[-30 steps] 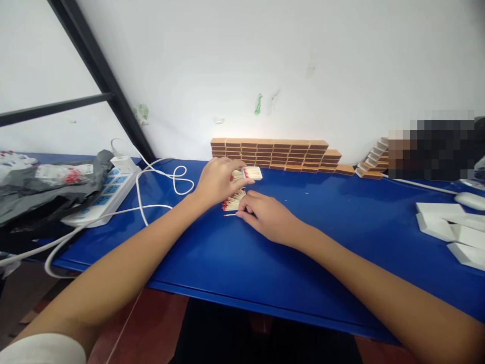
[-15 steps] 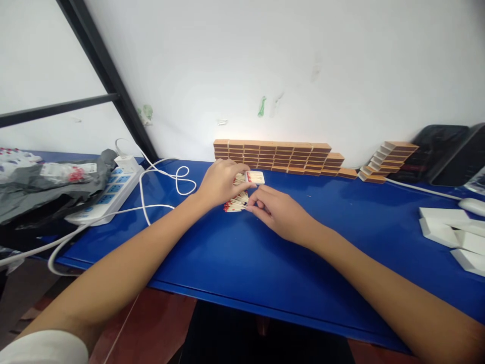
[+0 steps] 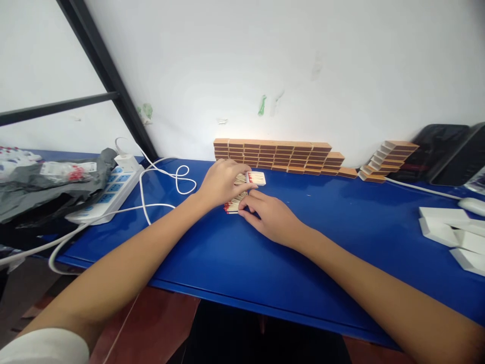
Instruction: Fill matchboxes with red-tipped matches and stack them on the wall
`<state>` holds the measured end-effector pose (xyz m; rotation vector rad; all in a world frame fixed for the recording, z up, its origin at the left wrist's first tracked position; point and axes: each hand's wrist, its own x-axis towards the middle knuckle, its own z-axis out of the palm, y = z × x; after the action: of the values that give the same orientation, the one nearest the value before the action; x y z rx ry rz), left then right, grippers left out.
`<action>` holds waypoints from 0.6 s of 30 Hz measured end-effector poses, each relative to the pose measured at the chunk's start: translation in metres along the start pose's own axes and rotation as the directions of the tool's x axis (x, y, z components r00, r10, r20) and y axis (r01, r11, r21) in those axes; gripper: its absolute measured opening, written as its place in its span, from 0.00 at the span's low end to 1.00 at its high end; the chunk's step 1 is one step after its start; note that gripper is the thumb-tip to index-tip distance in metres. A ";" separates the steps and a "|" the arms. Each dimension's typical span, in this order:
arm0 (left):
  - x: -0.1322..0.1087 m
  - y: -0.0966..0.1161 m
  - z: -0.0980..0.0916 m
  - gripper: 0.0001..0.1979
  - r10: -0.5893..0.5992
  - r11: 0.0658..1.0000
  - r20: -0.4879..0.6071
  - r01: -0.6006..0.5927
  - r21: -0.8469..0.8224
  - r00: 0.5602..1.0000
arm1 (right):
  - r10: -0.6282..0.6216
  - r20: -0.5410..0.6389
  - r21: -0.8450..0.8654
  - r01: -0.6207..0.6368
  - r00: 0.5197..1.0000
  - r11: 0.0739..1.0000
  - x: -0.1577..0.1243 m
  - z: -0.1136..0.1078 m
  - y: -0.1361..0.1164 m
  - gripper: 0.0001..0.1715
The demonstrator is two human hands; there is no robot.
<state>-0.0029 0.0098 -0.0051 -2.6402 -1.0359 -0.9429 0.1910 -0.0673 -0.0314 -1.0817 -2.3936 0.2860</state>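
Matches [image 3: 234, 203] between hands on table [image 3: 341, 242]; matchbox stack [image 3: 278, 156] behind; power strip [image 3: 108, 194] left.

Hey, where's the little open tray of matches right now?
Head view, about centre: the match tray lies on the blue table at the fingertips of the left hand, just in front of the stacked matchboxes along the wall.

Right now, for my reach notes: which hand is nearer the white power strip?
Left. The left hand lies on the matches, right of the power strip; the right hand sits farther right, touching the same matches.
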 end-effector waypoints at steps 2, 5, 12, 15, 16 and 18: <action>0.000 0.000 0.000 0.21 -0.007 1.000 0.003 0.007 -0.003 1.000 | -0.002 0.018 -0.006 0.003 1.000 1.000 0.001 0.000 0.000 0.06; 0.001 0.000 0.001 0.21 -0.008 1.000 0.007 0.008 -0.002 1.000 | 0.013 0.052 -0.019 -0.012 0.999 1.000 0.002 0.000 -0.002 0.06; 0.000 -0.001 -0.001 0.19 -0.018 1.000 0.019 0.018 0.000 1.000 | -0.027 0.057 -0.058 0.031 0.998 0.998 -0.001 -0.012 0.005 0.06; 0.000 -0.001 -0.001 0.17 -0.021 1.000 0.034 0.020 0.019 0.999 | 0.008 -0.117 -0.072 -0.017 0.993 0.997 -0.001 -0.028 0.018 0.05; 0.000 -0.001 -0.001 0.17 -0.016 1.000 0.037 0.016 0.016 0.999 | 0.028 -0.181 -0.081 -0.043 0.983 0.996 0.000 -0.033 0.024 0.06; 0.000 0.000 -0.001 0.19 -0.004 1.000 0.032 0.004 -0.004 0.999 | 0.064 -0.276 -0.103 -0.096 0.959 0.990 0.001 -0.040 0.035 0.06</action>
<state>-0.0036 0.0096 -0.0049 -2.6662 -1.0482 -0.9074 0.2336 -0.0436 -0.0095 -1.1889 -2.1451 0.0221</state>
